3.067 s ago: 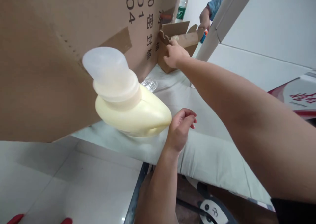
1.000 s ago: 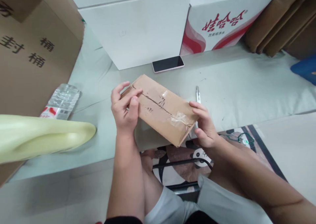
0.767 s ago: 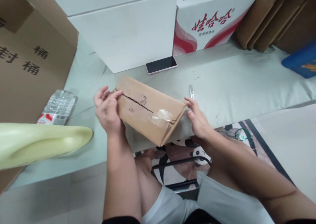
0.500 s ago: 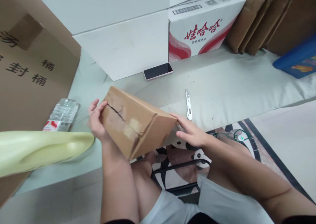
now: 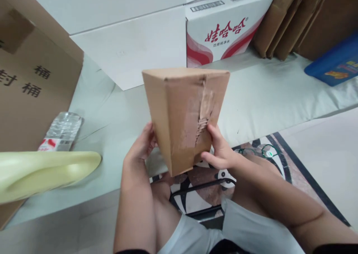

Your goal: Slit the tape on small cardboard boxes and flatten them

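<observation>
I hold a small brown cardboard box (image 5: 181, 116) upright in front of me, one end up, over the edge of a pale green mat (image 5: 251, 93). A torn strip of tape runs down its facing side. My left hand (image 5: 141, 147) grips the box's lower left side. At the lower right edge my right hand (image 5: 219, 149) holds it, with the thumb near the torn tape.
A pale yellow plastic jug (image 5: 41, 170) lies at the left, with a crushed clear bottle (image 5: 60, 131) behind it. A large brown carton (image 5: 28, 78), a white box (image 5: 131, 49) and a red-and-white carton (image 5: 220, 26) line the back. A blue box (image 5: 334, 62) sits far right.
My right hand fetched the small box from the far left. Both hands have since turned it from lying flat to standing on end, and it now hides the phone and the cutter on the mat.
</observation>
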A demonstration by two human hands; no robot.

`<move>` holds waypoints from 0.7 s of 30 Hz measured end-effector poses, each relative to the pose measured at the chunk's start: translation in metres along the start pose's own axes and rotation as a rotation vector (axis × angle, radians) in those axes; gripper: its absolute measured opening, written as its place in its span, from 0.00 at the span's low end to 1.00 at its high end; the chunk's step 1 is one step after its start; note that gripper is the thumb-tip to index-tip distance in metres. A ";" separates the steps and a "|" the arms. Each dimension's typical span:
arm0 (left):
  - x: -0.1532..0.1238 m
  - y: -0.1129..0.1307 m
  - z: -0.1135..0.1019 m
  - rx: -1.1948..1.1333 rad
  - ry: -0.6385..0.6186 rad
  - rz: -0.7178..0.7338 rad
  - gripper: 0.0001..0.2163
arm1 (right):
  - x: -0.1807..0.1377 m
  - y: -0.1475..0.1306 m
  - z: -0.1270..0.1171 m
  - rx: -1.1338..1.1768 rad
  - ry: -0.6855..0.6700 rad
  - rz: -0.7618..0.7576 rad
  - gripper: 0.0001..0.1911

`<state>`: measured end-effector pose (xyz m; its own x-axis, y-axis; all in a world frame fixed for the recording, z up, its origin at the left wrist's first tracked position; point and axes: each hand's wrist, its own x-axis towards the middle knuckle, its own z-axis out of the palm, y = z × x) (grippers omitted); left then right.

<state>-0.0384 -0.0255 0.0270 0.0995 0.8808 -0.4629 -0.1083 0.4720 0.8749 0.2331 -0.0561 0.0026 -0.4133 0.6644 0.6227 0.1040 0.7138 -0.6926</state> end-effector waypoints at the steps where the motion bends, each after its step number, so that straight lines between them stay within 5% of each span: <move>1: -0.002 0.000 0.002 0.038 -0.037 -0.063 0.29 | -0.002 0.001 -0.002 0.028 0.023 0.055 0.42; 4: -0.008 0.001 0.007 0.195 -0.135 -0.209 0.35 | -0.005 0.006 -0.007 0.146 0.097 0.246 0.39; 7: -0.007 0.002 0.010 0.352 -0.120 -0.195 0.34 | -0.003 0.009 -0.011 0.193 0.112 0.366 0.38; 13: 0.012 0.002 0.008 0.245 0.337 0.428 0.36 | 0.008 0.006 -0.013 0.208 -0.006 0.286 0.30; 17: 0.011 0.006 0.006 0.122 0.388 0.800 0.31 | 0.011 0.002 -0.014 0.277 -0.148 0.234 0.29; 21: -0.002 0.013 0.004 0.200 0.374 0.922 0.21 | 0.012 -0.002 -0.016 0.302 -0.345 0.145 0.33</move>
<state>-0.0356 -0.0211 0.0396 -0.2592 0.8699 0.4197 0.1843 -0.3820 0.9056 0.2422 -0.0459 0.0175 -0.6950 0.6040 0.3902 -0.0637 0.4887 -0.8701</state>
